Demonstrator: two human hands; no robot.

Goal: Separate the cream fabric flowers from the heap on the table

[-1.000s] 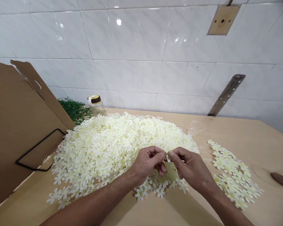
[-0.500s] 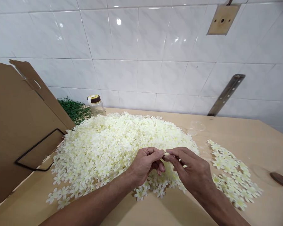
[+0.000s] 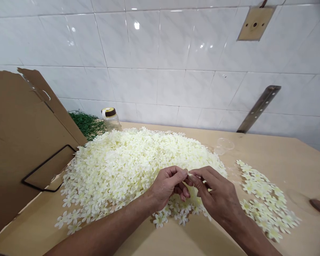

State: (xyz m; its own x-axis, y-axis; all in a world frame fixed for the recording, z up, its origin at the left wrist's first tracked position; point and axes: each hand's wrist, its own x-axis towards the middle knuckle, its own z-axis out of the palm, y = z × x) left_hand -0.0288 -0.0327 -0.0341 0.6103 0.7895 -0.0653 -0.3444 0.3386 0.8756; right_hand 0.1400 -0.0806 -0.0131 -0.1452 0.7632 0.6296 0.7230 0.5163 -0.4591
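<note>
A big heap of cream-white fabric flowers (image 3: 128,167) lies on the light wooden table (image 3: 256,142). Over its near edge my left hand (image 3: 168,186) and my right hand (image 3: 218,197) meet, fingertips pinched together on one small cream flower (image 3: 190,174) between them. Both hands are closed in a pinch. A smaller, flatter group of separated flowers (image 3: 264,199) lies to the right of my right hand.
A brown cardboard box with an open flap (image 3: 24,142) stands at the left. Behind the heap are green artificial foliage (image 3: 86,123) and a clear jar with a brown lid (image 3: 111,119). A clear plastic cup (image 3: 224,145) lies beyond the heap. White tiled wall (image 3: 160,53) at the back.
The hands stay pinched together on the flower; the fingers have shifted slightly and the view has moved a little to the left.
</note>
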